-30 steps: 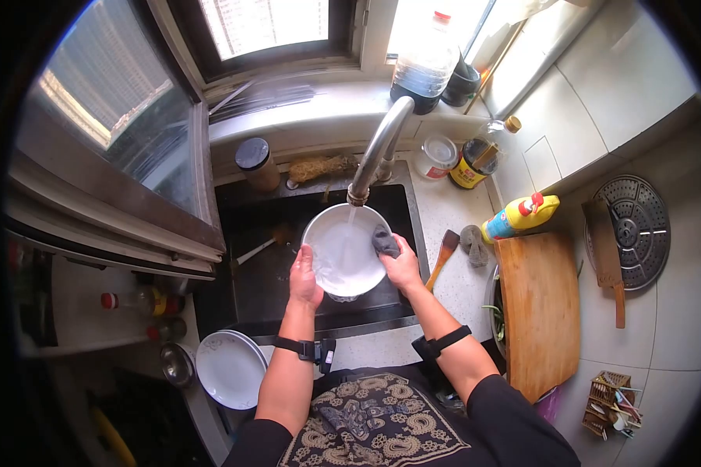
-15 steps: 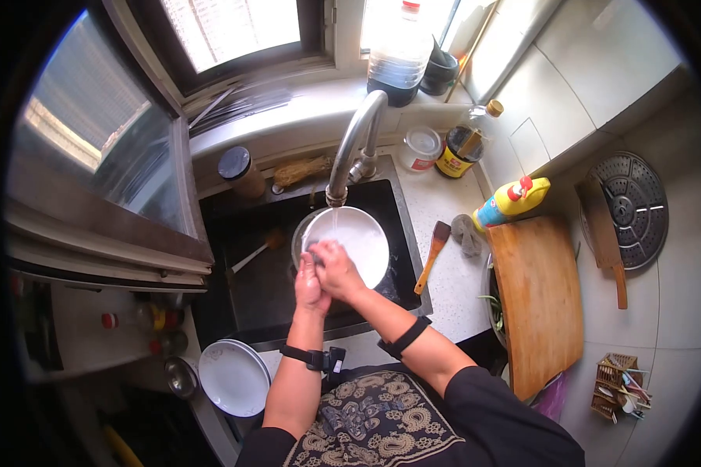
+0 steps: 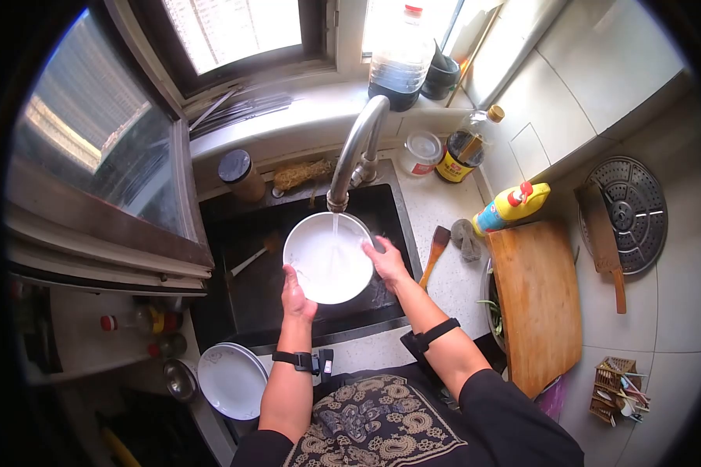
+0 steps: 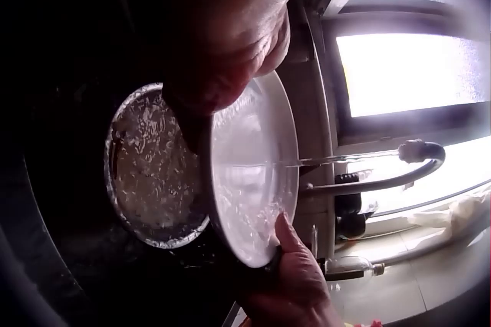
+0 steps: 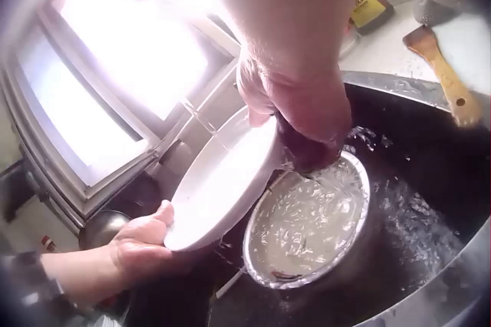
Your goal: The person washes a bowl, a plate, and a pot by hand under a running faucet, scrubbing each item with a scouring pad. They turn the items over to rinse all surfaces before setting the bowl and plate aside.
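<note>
Head: left hand point(image 3: 296, 298) and right hand point(image 3: 386, 261) each clasp the plate's point(image 3: 325, 261) rim under the running tap point(image 3: 356, 152). Left wrist: plate tilts above a sudsy bowl point(image 4: 146, 174) in the sink point(image 4: 54, 266). Right wrist: a firm hold and steady tilt should rinse it evenly

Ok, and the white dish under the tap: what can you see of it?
The white dish is round, shallow, plain and glossy, ceramic by the look, and wet inside. It is held tilted above a metal basin of sudsy water in the dark sink. The left hand grips its near-left rim, and the right hand grips its right rim, thumb on the inside. A thin stream from the faucet runs onto its inner face.
</note>
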`<state>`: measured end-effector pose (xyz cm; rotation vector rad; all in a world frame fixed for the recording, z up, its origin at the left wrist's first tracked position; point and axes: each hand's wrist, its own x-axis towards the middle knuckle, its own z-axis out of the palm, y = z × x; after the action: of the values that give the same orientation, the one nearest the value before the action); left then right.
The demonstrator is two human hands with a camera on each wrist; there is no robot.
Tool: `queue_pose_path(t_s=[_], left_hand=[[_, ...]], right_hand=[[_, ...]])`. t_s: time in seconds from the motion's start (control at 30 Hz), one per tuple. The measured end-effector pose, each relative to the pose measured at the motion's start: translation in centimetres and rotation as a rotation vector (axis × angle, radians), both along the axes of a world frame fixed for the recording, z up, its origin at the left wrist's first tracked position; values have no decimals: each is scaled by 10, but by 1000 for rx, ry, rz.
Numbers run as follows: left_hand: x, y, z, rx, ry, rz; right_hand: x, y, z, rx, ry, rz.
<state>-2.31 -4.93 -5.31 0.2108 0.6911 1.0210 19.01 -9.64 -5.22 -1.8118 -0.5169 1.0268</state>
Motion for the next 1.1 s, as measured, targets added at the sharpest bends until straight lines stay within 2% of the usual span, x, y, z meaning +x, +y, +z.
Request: queue_pose_path(t_s=[0.03, 0.07, 0.1, 0.17, 0.2, 0.23, 0.3, 0.33, 0.43, 0.47, 0.6, 0.7, 0.83, 0.87, 0.9, 1.03, 1.1], left_hand=[[1, -1, -3, 5, 28, -30], [4, -2, -6, 10, 56, -58], [5, -2, -10, 16, 84, -83], [2, 0, 9, -38, -108, -156], [1, 0, 20, -65, -206, -191], [5, -2, 25, -115, -167, -220], [0, -3, 26, -153, -177, -416], [-9, -2, -5, -141, -560, -552], [0, -8, 45, -163, -244, -543], [5, -7, 58, -212, -270, -505], [20, -6, 45, -188, -526, -349], [16, -7, 37, -203, -475, -268], [21, -8, 32, -140, -272, -135], [22, -11, 32, -112, -239, -102], [23, -14, 32, -86, -205, -73], [19, -14, 15, -71, -422, -170], [14, -13, 11, -34, -472, -205]], right_hand=[[-1, 0, -1, -5, 251, 15], [0, 0, -1, 6, 290, 32], [3, -1, -1, 26, 241, 87], [7, -4, 16, 62, 145, 199], [9, -6, 15, 205, 82, 217], [7, -8, 37, 348, -131, 238], [12, -5, 60, 568, -297, 389], [13, -3, 80, 609, -431, 469], [17, -9, 98, 680, -727, 622], [17, -12, 103, 732, -819, 677], [18, -22, 77, 776, -912, 639], [10, -27, 92, 781, -930, 664], [5, -33, 70, 641, -887, 674], [-1, -36, 81, 575, -858, 720], [-12, -37, 85, 507, -694, 722], [-59, -36, 86, 629, -802, 754], [-65, -39, 83, 599, -858, 668]])
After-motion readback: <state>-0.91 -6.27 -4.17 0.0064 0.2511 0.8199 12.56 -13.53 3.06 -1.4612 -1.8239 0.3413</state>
